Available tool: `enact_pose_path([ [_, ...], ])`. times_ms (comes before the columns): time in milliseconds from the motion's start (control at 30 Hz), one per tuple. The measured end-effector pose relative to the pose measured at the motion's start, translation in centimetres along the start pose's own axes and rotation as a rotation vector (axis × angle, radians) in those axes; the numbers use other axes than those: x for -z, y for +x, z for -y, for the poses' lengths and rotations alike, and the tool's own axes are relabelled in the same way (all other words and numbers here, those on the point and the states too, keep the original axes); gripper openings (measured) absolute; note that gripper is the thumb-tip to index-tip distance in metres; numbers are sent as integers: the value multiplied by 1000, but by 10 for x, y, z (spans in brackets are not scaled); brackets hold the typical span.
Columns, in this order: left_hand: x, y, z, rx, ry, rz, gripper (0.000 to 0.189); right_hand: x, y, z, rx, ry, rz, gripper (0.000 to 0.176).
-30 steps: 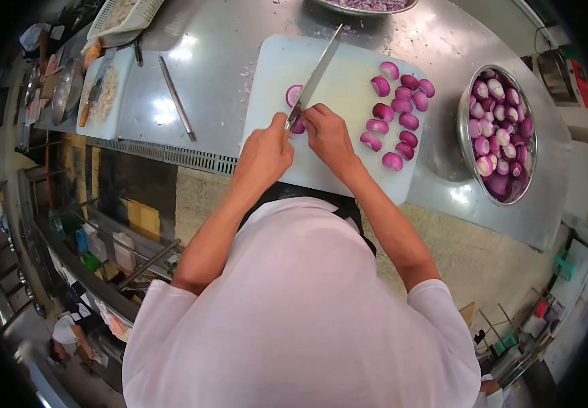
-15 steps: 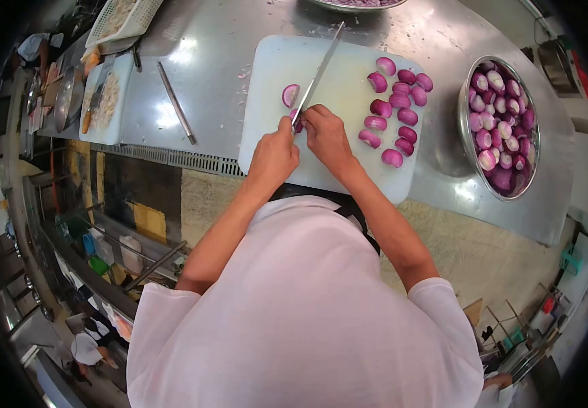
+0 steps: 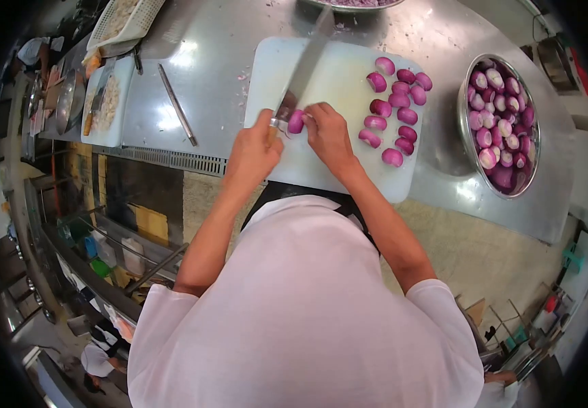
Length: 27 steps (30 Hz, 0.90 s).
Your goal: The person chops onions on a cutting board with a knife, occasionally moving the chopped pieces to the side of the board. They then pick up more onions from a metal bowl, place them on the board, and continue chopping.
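Observation:
My left hand (image 3: 253,151) is closed around the handle of a kitchen knife (image 3: 305,64). Its broad blade points away from me over the white cutting board (image 3: 335,166), slightly blurred. A purple onion piece (image 3: 295,122) sits just right of the blade's heel, pinched by the fingertips of my right hand (image 3: 328,134). Several halved purple onions (image 3: 399,100) lie in loose rows on the right side of the board. Whatever lies beneath the blade is hidden.
A metal bowl (image 3: 462,122) of peeled onions stands to the right, and another bowl (image 3: 355,8) with chopped onion at the top. Leftward lie a steel rod (image 3: 177,104), a smaller board (image 3: 122,92) with chopped food and a knife, and a white basket (image 3: 145,20). A person (image 3: 96,360) is at lower left.
My left hand and the knife have shifted left, the blade turning to show its broad side. The onion piece at my right fingertips is now uncovered; the cut piece above it no longer shows.

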State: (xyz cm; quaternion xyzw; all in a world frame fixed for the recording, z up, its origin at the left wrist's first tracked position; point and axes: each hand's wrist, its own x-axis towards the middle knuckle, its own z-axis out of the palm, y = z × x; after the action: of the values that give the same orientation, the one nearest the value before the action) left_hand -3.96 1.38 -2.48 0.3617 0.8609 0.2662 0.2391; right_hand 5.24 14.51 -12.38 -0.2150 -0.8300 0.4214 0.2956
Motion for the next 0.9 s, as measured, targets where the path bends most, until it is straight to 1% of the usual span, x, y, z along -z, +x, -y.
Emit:
enact_pose_path([
  [33,4,-3,9,-20,-1,-69,31,-2,-1,5,-73,-39,-10,15],
  [67,7,-3,17,-47,-8,-138,29,-7,-2,11,-85,-46,-20,15],
  [100,9,-2,23,-59,-12,-124,29,-13,-4,19,-33,-124,53,17],
  [133,10,2,29,23,-82,-119,30,-14,-7,24,21,-203,128,19],
  [167,11,6,34,105,-151,-114,31,-15,-13,25,16,-218,118,19],
  [200,10,9,41,89,-157,-107,31,-17,-22,25,52,-223,179,18],
  [233,7,11,51,117,-146,-94,29,-18,-29,26,90,-226,245,17],
  [300,-4,14,77,147,-101,-84,28,4,-43,21,75,-282,205,17],
  [333,-4,14,75,155,-110,-88,28,18,-51,16,60,-321,175,17],
  [400,-3,6,66,189,-122,-72,29,46,-65,0,80,-393,24,18],
  [433,-4,4,65,209,-130,-87,29,58,-68,0,94,-385,45,18],
  [500,-3,7,65,146,-100,-102,30,75,-64,10,0,-604,105,27],
  [533,-3,8,64,158,-100,-112,30,69,-57,13,10,-597,114,27],
  [600,-2,9,61,170,-87,-79,30,47,-35,21,113,-351,98,35],
  [667,1,10,57,171,-80,-77,30,19,1,41,122,-185,23,35],
  [733,2,10,53,169,-73,-72,30,-5,33,47,113,-144,4,37],
  [767,2,10,52,173,-71,-68,30,-14,41,32,110,-143,1,37],
  [833,2,10,53,177,-69,-65,30,-33,46,2,62,-289,106,39],
  [867,0,10,56,134,-46,-89,30,-27,42,0,66,-290,109,39],
  [900,-1,9,59,100,-29,-121,29,-14,35,-4,82,-236,62,38],
])
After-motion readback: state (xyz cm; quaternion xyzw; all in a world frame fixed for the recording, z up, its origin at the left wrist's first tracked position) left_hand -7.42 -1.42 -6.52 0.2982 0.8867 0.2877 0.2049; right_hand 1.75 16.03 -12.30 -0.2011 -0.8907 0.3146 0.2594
